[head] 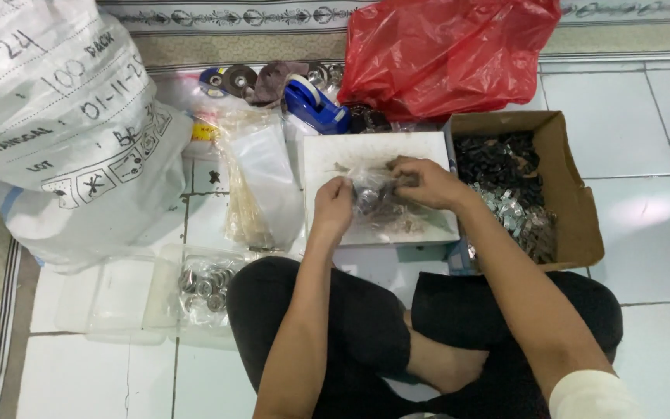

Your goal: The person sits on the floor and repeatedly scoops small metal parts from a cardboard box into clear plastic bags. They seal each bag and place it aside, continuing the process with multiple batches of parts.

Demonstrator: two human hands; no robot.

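I sit cross-legged on a tiled floor. My left hand (333, 206) pinches one edge of a small clear plastic bag (371, 194) holding dark metal parts. My right hand (426, 182) grips the bag's other side. The bag hangs just above a white board (335, 155) that lies in front of my knees. Both hands are closed on the bag; its contents are partly hidden by my fingers.
A cardboard box (575, 209) of black and silver metal pieces stands to the right. A red plastic bag (443, 50) and a blue tape dispenser (313, 105) lie behind. Clear bags (261, 174), a clear tub of washers (205, 285) and a big white sack (63, 116) lie left.
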